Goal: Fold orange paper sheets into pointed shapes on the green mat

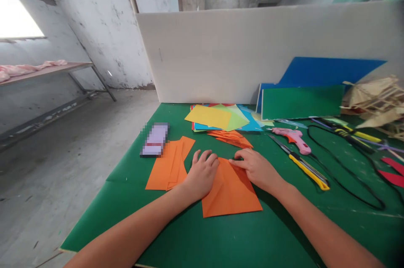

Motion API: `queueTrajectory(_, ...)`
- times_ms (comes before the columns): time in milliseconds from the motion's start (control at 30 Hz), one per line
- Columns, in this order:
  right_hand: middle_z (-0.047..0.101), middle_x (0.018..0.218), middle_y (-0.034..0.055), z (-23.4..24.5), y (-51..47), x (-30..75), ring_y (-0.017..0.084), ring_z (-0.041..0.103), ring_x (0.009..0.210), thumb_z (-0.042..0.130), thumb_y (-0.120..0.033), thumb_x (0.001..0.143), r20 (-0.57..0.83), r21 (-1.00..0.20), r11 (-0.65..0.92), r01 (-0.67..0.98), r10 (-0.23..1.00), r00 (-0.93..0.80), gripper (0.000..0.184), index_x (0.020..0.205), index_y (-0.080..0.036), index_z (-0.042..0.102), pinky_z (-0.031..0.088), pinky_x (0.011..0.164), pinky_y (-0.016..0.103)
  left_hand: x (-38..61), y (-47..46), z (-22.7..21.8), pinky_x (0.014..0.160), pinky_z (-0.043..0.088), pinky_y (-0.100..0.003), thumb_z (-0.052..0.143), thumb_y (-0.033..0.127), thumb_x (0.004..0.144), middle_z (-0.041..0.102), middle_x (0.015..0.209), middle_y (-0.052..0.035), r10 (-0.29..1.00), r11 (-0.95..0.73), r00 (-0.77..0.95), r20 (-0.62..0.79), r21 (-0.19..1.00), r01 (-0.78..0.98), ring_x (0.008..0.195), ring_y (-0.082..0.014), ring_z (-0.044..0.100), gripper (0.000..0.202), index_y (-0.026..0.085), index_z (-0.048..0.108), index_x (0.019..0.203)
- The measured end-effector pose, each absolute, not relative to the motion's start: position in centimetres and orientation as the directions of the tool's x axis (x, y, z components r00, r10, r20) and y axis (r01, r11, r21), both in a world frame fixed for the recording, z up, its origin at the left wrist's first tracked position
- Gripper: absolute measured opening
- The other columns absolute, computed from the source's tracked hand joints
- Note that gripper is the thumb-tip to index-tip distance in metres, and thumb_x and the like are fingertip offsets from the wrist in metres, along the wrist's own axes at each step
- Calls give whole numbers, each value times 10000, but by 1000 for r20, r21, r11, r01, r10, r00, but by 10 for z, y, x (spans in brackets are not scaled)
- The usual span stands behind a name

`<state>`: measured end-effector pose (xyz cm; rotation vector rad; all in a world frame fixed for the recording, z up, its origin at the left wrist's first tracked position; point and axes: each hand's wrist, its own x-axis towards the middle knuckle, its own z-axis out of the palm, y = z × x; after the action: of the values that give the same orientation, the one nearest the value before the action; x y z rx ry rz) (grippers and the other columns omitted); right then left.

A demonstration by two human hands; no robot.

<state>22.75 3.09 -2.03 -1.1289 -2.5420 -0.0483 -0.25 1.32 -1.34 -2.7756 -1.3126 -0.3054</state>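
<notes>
An orange sheet of paper (241, 194) lies on the green tabletop in front of me, with a crease or a narrower layer along its left part. My left hand (203, 173) rests on its upper left side, the fingers slightly bent and apart. At the upper right edge, my right hand (251, 165) has thumb and index finger brought together on the paper. A dark spot shows between those two fingers, too small to name. Left of my left hand lie more orange sheets (160, 171), overlapping one another. Just beyond both hands is a fanned pile of folded orange paper (232, 137).
A phone (155, 139) lies at the left table edge. Coloured sheets (208, 116) are stacked at the back. To the right are a pink glue gun (293, 138) with a black cord, a yellow utility knife (309, 171), pliers (353, 139) and a green board (303, 103).
</notes>
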Motion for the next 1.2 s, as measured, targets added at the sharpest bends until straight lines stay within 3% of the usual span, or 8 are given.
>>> queueTrajectory(100,643,947,80,-16,30,236,218,558,928,392,13,807,349,-134,683,718,711,-610,441,939,-218,744,457,808,351,-3,13,-11,1083,246,-544,396,48,802,458,1395,-65,744,-661,648,165,40,749,1322,-287,324,404,190,545,1150)
queueTrajectory(233,660,906,81,-13,26,238,214,578,886,392,-1,783,367,-177,656,734,736,-569,379,803,-182,724,468,792,351,-4,14,-9,1084,244,-556,397,45,800,446,1423,-55,728,-683,674,126,48,729,1341,-287,309,452,197,535,1202)
queueTrajectory(367,668,882,58,-13,23,232,193,595,851,414,-63,841,377,-296,608,737,783,-495,282,833,-185,668,482,780,333,-4,14,-10,1098,222,-558,396,63,800,444,1423,-62,733,-678,667,132,61,733,1340,-284,308,557,202,442,1337)
queueTrajectory(500,674,987,64,-12,20,224,215,598,927,530,-255,894,387,-344,592,729,797,-464,175,1025,-212,637,488,819,362,-4,14,-13,1100,232,-535,389,75,809,449,1405,-77,743,-666,651,152,72,743,1346,-275,293,586,208,404,1379)
queueTrajectory(633,651,1086,77,-12,17,217,247,577,999,656,-402,823,373,-320,615,721,781,-501,370,1146,-228,608,489,846,389,-4,14,-14,1094,250,-507,381,69,823,479,1362,-72,747,-661,640,179,96,744,1328,-262,320,553,227,435,1350)
queueTrajectory(767,662,1011,64,-16,17,213,213,586,931,531,-263,919,388,-258,647,717,749,-536,184,1040,-221,662,490,812,350,-5,15,-16,1093,259,-476,364,54,828,498,1328,-71,755,-649,619,216,114,752,1313,-246,335,520,219,464,1311)
queueTrajectory(967,666,1002,83,-22,20,216,210,574,903,419,-187,964,407,-105,710,697,670,-621,259,1049,-175,663,496,806,347,-5,15,-19,1084,269,-465,385,53,810,529,1245,-86,775,-611,568,277,100,785,1256,-244,387,450,183,514,1221)
queueTrajectory(1200,672,999,88,-26,22,218,209,598,908,419,-190,962,411,-63,708,703,661,-628,255,1038,-174,662,513,784,331,-4,13,-16,1086,256,-483,390,67,810,535,1233,-83,779,-607,565,274,101,788,1218,-256,406,437,192,525,1207)
